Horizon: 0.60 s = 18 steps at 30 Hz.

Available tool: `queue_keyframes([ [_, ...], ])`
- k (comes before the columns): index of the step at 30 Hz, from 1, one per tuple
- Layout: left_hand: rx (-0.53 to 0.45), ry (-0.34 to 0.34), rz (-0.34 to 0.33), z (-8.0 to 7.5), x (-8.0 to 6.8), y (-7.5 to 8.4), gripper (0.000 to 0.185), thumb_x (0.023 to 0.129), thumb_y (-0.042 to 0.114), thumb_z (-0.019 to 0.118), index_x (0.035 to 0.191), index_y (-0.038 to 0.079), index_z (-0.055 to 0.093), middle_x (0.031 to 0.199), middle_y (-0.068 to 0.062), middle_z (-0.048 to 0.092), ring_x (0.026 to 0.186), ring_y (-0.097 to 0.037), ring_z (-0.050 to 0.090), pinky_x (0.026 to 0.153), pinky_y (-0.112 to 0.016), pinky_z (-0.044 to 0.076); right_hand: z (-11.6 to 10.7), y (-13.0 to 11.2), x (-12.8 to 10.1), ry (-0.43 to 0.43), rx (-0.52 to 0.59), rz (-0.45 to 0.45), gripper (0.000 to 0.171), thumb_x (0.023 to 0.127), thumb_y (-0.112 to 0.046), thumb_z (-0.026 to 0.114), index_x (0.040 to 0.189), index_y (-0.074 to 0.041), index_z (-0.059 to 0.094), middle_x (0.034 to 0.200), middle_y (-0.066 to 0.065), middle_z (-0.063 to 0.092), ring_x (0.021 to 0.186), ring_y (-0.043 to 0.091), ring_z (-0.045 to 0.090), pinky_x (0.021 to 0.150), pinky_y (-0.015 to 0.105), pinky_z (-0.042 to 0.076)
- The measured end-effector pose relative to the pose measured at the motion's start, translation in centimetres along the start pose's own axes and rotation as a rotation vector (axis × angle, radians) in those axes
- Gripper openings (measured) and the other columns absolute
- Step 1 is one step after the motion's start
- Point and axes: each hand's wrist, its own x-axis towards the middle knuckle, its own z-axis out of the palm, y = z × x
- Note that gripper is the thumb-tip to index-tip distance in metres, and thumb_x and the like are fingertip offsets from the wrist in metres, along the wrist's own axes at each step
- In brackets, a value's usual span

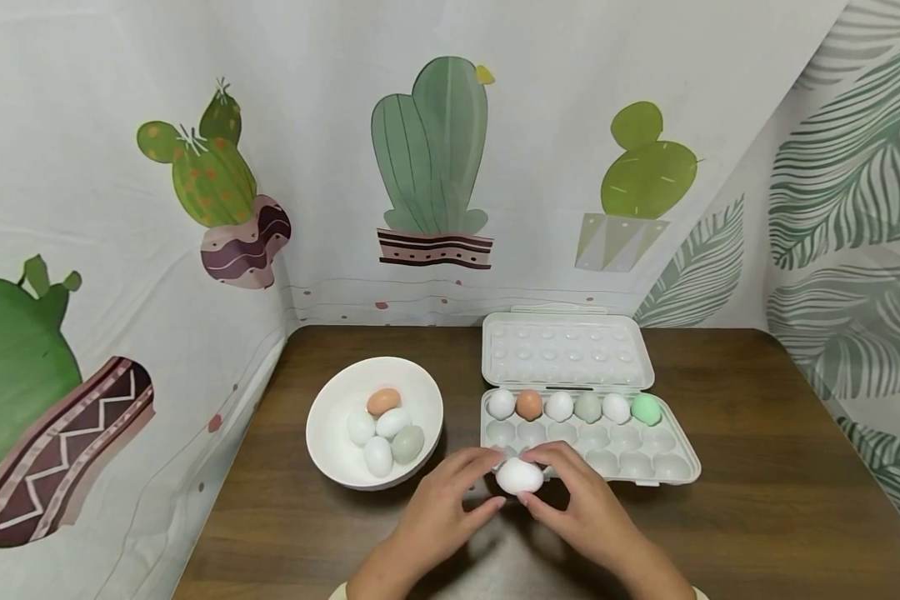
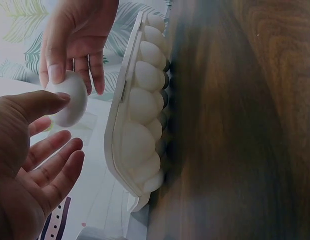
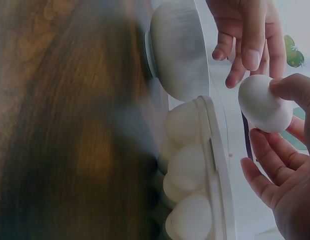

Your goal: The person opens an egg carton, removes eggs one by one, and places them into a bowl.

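Observation:
A white egg (image 1: 520,477) is held above the table, in front of the egg carton (image 1: 677,458). My right hand (image 1: 588,504) pinches it between thumb and fingers; in the right wrist view the thumb lies on the shell of the egg (image 3: 262,102). On the egg's other side is my left hand (image 1: 446,500), its fingers loosely bent and spread. Its thumb overlaps the egg (image 2: 73,112) in the left wrist view, but looks slightly apart in the right wrist view. White, brown, grey-green and bright green eggs line the carton's back row.
A white bowl (image 1: 326,446) stands at the left with several white, brown and grey-green eggs in it. The carton's clear lid (image 1: 567,350) lies folded back behind it. A curtain with printed cacti (image 1: 330,125) hangs along the far edge of the wooden table (image 1: 780,467).

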Motion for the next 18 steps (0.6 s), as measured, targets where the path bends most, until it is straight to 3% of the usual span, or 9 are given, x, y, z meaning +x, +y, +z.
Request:
queue_keyframes([
  [8,-0.018,0.005,0.013,0.23,0.07,0.38,0.05,0.085,0.025,0.082,0.131,0.021,0.065,0.123,0.007,0.066,0.111,-0.009,0.065,0.085,-0.017,0.052,0.44,-0.17,0.05,-0.008,0.014,-0.009,0.045,0.083,-0.018,0.084,0.123,-0.02,0.063,0.118,-0.01,0.062,0.109,0.005,0.059,0.091,0.016,0.048],
  [18,0.008,0.004,0.002,0.59,-0.01,0.34,0.051,0.084,0.03,0.083,0.131,0.02,0.065,0.123,0.007,0.068,0.114,-0.01,0.065,0.09,-0.023,0.054,0.84,-0.46,0.06,-0.006,0.017,-0.012,0.045,0.083,-0.02,0.084,0.123,-0.021,0.063,0.118,-0.01,0.062,0.11,0.006,0.06,0.101,0.008,0.039],
])
